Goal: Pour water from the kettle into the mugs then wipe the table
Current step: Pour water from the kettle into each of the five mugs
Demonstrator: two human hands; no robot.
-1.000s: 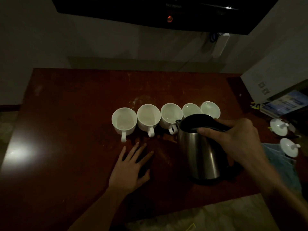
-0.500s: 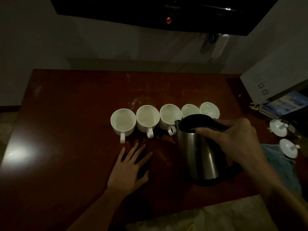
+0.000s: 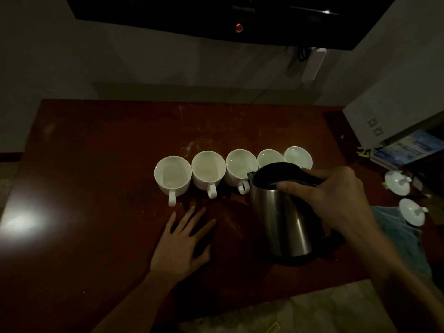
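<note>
Steel kettle [image 3: 283,219] sits at four o'clock on the desk [image 3: 96,164], right hand [image 3: 336,195] wrapped round its handle, spout tipped over the third of five mugs [image 3: 241,168]; left hand [image 3: 182,241] lies flat, fingers spread, likely bracing.

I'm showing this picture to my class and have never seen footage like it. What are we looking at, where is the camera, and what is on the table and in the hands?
There is no machine: a person wears a camera on the head, looking down at their own hands. On a dark wooden table stand five white mugs in a row. The right hand grips the handle of a steel kettle, tipped with its spout at the middle mug. The left hand rests flat, fingers spread, on the table. At the right edge lie two white lids and a bluish cloth.
</note>
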